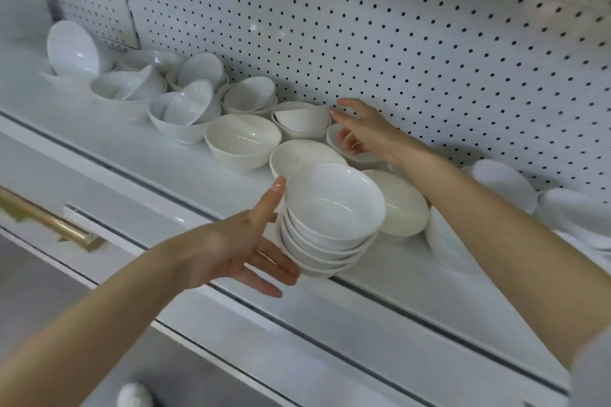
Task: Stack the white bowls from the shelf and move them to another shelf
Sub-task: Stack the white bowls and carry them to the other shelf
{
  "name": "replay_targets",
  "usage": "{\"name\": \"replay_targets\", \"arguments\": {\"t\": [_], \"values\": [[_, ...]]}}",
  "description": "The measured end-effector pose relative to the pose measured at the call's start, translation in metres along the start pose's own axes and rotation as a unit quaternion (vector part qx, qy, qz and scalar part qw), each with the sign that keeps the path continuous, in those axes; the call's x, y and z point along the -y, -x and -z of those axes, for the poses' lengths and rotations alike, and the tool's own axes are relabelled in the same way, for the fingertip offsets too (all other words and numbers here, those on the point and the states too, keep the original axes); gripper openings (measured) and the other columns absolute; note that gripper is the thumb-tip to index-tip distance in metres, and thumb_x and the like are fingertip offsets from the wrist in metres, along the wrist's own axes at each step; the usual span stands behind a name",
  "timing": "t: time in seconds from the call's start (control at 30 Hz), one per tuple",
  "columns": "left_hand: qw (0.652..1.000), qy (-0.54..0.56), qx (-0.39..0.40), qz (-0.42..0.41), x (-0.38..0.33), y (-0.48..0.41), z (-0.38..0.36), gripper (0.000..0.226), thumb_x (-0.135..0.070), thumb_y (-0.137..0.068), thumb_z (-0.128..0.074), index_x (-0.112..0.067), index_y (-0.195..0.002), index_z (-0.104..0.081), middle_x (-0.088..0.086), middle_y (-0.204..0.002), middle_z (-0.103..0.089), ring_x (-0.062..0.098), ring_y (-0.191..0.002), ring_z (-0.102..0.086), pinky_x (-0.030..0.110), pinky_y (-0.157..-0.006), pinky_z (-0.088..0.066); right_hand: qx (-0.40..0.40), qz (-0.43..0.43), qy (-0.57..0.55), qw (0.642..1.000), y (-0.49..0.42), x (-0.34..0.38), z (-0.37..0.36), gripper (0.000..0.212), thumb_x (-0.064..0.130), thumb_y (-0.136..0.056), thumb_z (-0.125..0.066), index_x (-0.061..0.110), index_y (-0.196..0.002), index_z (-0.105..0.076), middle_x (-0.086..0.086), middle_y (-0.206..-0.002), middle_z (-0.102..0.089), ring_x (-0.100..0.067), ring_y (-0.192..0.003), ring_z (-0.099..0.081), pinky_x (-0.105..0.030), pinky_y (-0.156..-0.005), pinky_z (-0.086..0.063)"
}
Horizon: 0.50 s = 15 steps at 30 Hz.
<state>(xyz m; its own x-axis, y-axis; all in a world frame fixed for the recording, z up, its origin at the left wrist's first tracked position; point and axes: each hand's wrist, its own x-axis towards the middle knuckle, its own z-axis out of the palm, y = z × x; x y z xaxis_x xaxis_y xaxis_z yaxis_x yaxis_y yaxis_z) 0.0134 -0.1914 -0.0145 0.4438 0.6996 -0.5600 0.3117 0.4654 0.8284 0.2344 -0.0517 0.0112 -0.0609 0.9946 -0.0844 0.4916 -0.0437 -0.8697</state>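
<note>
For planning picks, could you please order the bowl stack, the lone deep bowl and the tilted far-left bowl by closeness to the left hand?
1. Bowl stack, touching the left hand.
2. Lone deep bowl, mid-shelf.
3. Tilted bowl, far left.

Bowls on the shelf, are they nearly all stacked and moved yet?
Not yet. Done: several bowls sit nested in one stack at the front edge of the shelf. In hand: the left hand steadies that stack while the right hand reaches for a bowl at the back. Left: many loose bowls lie along the shelf, and the stack has not gone to another shelf.
</note>
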Motion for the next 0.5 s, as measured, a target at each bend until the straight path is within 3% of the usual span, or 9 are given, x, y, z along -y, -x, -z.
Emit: {"name": "replay_targets", "arguments": {"t": [0.13,0.37,0.5], "values": [[0.999,0.03,-0.029,0.023,-0.002,0.004,-0.008,0.1,-0.08,-0.062,-0.033,-0.018,-0.14,-0.035,0.024,-0.096,-0.072,0.032,-0.09,-0.072,0.053,-0.084,-0.056,0.026,-0.016,-0.003,1.0,-0.017,-0.002,-0.003,0.05,0.046,-0.094,-0.053,0.011,-0.13,-0.046,-0.009,-0.076,-0.06,-0.013,-0.049,-0.052,-0.022,-0.047,-0.044],[1.0,0.002,-0.015,0.027,-0.01,0.003,-0.01,0.107,-0.085,-0.06,-0.026,-0.028,-0.151,-0.017,0.025,-0.097,-0.072,0.031,-0.092,-0.072,0.045,-0.078,-0.059,0.038,-0.033,-0.028,0.998,-0.039,-0.008,-0.012,0.055,0.049,-0.093,-0.053,0.013,-0.134,-0.046,-0.009,-0.07,-0.058,-0.012,-0.047,-0.048,-0.022,-0.046,-0.042],[0.999,-0.017,-0.003,0.031,-0.011,0.002,-0.009,0.116,-0.087,-0.056,-0.027,-0.019,-0.151,-0.021,0.023,-0.098,-0.072,0.029,-0.092,-0.072,0.045,-0.082,-0.058,0.025,-0.067,-0.058,0.996,-0.055,-0.01,-0.01,0.06,0.052,-0.088,-0.059,0.007,-0.127,-0.051,-0.008,-0.067,-0.056,-0.011,-0.04,-0.045,-0.019,-0.041,-0.04]]}}
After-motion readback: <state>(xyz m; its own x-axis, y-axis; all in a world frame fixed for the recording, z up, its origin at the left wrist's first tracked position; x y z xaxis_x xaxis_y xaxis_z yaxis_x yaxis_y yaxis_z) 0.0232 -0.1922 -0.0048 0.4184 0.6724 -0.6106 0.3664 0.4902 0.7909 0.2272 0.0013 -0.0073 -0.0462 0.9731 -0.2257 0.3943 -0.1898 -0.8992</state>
